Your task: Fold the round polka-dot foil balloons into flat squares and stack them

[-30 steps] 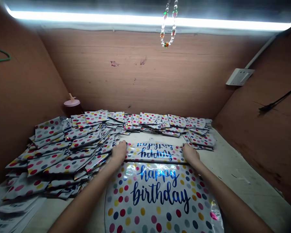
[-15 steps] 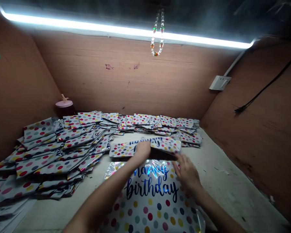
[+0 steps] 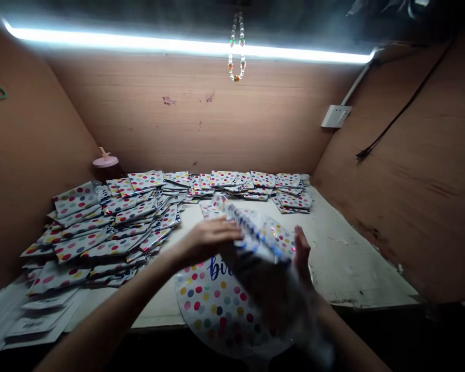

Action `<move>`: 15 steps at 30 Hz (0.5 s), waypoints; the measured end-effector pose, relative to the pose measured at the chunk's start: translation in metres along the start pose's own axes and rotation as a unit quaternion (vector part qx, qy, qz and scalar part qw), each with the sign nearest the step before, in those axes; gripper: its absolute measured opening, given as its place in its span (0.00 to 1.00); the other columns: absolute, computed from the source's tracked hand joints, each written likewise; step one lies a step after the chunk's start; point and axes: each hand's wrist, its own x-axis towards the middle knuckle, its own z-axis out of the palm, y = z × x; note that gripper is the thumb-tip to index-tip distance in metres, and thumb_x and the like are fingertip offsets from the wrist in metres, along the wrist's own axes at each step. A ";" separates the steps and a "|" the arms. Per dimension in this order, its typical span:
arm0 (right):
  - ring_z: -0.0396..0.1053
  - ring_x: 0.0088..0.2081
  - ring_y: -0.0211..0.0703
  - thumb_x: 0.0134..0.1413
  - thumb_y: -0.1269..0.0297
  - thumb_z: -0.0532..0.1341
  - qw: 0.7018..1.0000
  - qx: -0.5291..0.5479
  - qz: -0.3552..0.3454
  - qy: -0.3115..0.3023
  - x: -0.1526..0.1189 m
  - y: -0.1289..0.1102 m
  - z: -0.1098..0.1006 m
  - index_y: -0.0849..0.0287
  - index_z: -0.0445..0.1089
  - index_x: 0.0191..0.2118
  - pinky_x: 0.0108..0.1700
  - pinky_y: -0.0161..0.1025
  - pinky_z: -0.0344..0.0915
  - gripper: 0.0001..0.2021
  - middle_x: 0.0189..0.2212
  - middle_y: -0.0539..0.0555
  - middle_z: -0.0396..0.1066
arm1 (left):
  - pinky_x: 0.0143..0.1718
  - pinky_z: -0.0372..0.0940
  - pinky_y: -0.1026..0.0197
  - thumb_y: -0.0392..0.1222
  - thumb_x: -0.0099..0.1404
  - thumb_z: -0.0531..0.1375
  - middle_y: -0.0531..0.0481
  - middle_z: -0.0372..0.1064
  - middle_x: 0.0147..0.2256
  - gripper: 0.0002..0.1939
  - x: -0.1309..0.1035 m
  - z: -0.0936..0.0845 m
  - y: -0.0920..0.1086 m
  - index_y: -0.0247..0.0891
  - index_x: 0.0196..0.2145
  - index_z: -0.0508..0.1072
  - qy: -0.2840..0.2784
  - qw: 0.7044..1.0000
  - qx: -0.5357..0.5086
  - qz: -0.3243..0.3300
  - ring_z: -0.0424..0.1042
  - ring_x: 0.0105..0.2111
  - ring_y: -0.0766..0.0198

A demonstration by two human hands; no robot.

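Observation:
A flat round polka-dot foil balloon (image 3: 209, 305) with blue lettering lies on the table, its lower edge over the front edge. Above it is a second foil sheet (image 3: 259, 258) of the same print, creased and smeared by motion, covering much of the lettering. My left hand (image 3: 213, 235) is at the sheet's left side, fingers stretched out and their tips against it. On the other side my right hand (image 3: 302, 253) has its fingers up and extended, partly behind the sheet; its thumb is hidden. Neither hand shows a closed grip.
Folded polka-dot packets (image 3: 112, 222) lie in heaps at the left and along the back wall. White printed papers (image 3: 39, 320) rest at the front left. A pink-lidded cup (image 3: 106, 163) stands in the back left corner. A bead string (image 3: 237, 51) hangs overhead.
The folded strip beyond the round balloon has been brought nearer and now hangs blurred over it. My left hand has opened out and shifted left; my right hand's fingers now point up.

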 end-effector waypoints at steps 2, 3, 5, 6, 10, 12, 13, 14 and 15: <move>0.40 0.66 0.60 0.54 0.61 0.60 0.995 -0.014 -0.094 0.010 -0.011 -0.021 -0.004 0.60 0.63 0.58 0.62 0.62 0.48 0.25 0.62 0.62 0.55 | 0.63 0.50 0.51 0.38 0.71 0.48 0.50 0.67 0.55 0.18 -0.029 0.046 0.001 0.46 0.53 0.70 -0.070 0.996 -0.007 0.048 0.60 0.59 0.58; 0.40 0.67 0.58 0.55 0.66 0.59 0.986 -0.022 -0.165 -0.001 -0.016 -0.032 -0.004 0.57 0.63 0.58 0.63 0.63 0.47 0.23 0.63 0.60 0.55 | 0.64 0.49 0.49 0.37 0.70 0.49 0.50 0.65 0.56 0.19 -0.042 0.065 0.000 0.48 0.55 0.68 -0.085 0.995 0.001 0.054 0.57 0.61 0.57; 0.43 0.66 0.53 0.58 0.73 0.55 0.952 -0.023 -0.300 -0.062 -0.026 -0.049 0.001 0.54 0.60 0.60 0.63 0.58 0.50 0.24 0.62 0.57 0.57 | 0.63 0.49 0.44 0.37 0.68 0.53 0.46 0.62 0.59 0.22 -0.067 0.096 -0.003 0.47 0.58 0.64 -0.076 0.996 0.036 0.042 0.53 0.63 0.53; 0.45 0.66 0.51 0.60 0.74 0.53 0.937 -0.018 -0.334 -0.097 -0.030 -0.056 0.005 0.55 0.58 0.61 0.63 0.55 0.53 0.24 0.62 0.57 0.58 | 0.62 0.51 0.43 0.37 0.67 0.54 0.44 0.61 0.59 0.23 -0.078 0.107 -0.003 0.46 0.59 0.63 -0.061 0.996 0.056 0.036 0.54 0.62 0.51; 0.55 0.62 0.51 0.62 0.73 0.52 0.941 0.010 -0.292 -0.173 -0.047 -0.068 0.021 0.59 0.57 0.62 0.58 0.51 0.63 0.23 0.59 0.60 0.62 | 0.54 0.64 0.49 0.35 0.68 0.52 0.41 0.71 0.49 0.19 -0.112 0.130 0.008 0.40 0.56 0.66 -0.007 0.995 0.086 0.051 0.69 0.52 0.54; 0.59 0.60 0.52 0.61 0.70 0.54 0.949 0.050 -0.243 -0.197 -0.048 -0.068 0.023 0.57 0.61 0.60 0.56 0.52 0.65 0.21 0.57 0.59 0.64 | 0.51 0.67 0.49 0.36 0.68 0.53 0.40 0.73 0.48 0.19 -0.122 0.135 0.018 0.37 0.55 0.67 0.005 0.998 0.067 0.022 0.72 0.48 0.53; 0.62 0.58 0.52 0.60 0.68 0.56 0.950 0.081 -0.215 -0.211 -0.046 -0.069 0.022 0.56 0.64 0.58 0.55 0.51 0.65 0.20 0.56 0.59 0.66 | 0.51 0.67 0.47 0.38 0.67 0.53 0.38 0.72 0.49 0.20 -0.125 0.136 0.023 0.36 0.56 0.66 0.011 0.999 0.049 -0.008 0.71 0.49 0.52; 0.64 0.57 0.51 0.59 0.67 0.57 0.951 0.115 -0.177 -0.225 -0.041 -0.070 0.020 0.55 0.67 0.55 0.55 0.50 0.65 0.18 0.54 0.58 0.69 | 0.52 0.66 0.45 0.38 0.67 0.53 0.38 0.71 0.50 0.21 -0.127 0.137 0.028 0.35 0.56 0.66 0.017 0.999 0.024 -0.041 0.70 0.50 0.51; 0.67 0.54 0.50 0.58 0.67 0.58 0.950 0.151 -0.130 -0.242 -0.034 -0.071 0.017 0.55 0.70 0.52 0.54 0.49 0.66 0.16 0.51 0.57 0.71 | 0.53 0.64 0.45 0.38 0.66 0.53 0.39 0.70 0.51 0.21 -0.128 0.138 0.032 0.36 0.56 0.66 0.025 0.997 -0.010 -0.078 0.69 0.52 0.51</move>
